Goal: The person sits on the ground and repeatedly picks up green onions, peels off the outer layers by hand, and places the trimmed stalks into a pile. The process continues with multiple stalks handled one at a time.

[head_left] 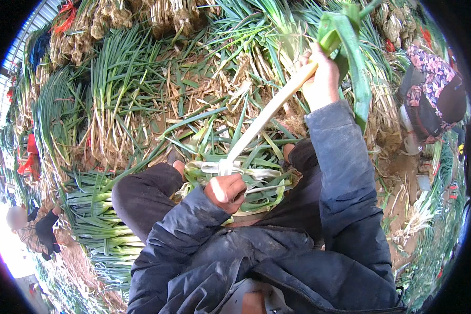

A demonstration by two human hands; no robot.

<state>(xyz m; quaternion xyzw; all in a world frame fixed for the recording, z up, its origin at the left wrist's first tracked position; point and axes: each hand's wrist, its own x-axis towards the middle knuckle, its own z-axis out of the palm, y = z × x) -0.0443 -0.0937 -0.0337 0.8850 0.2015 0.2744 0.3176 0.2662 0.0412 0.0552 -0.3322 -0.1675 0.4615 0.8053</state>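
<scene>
A long green onion [272, 108] with a pale stalk slants across the view before me. My right hand [320, 76] is wrapped around its upper part, where broad green leaves [355, 62] hang over and past the wrist. My left hand [225, 192] is closed in a fist at the stalk's lower end, whose tip is hidden by the fingers. Beside that end, a loose white strip of outer skin [210, 167] sticks out. Peeled leaves and skins [267, 196] lie heaped between my legs, under and beyond my left hand.
Trimmed green onions [110, 223] lie stacked left of my knee. Unpeeled bundles [112, 94] with dry roots stand ahead, over soil strewn with dry leaves [188, 90]. A person in a flowered garment [431, 90] is at the right; another person [35, 231] is at the far left.
</scene>
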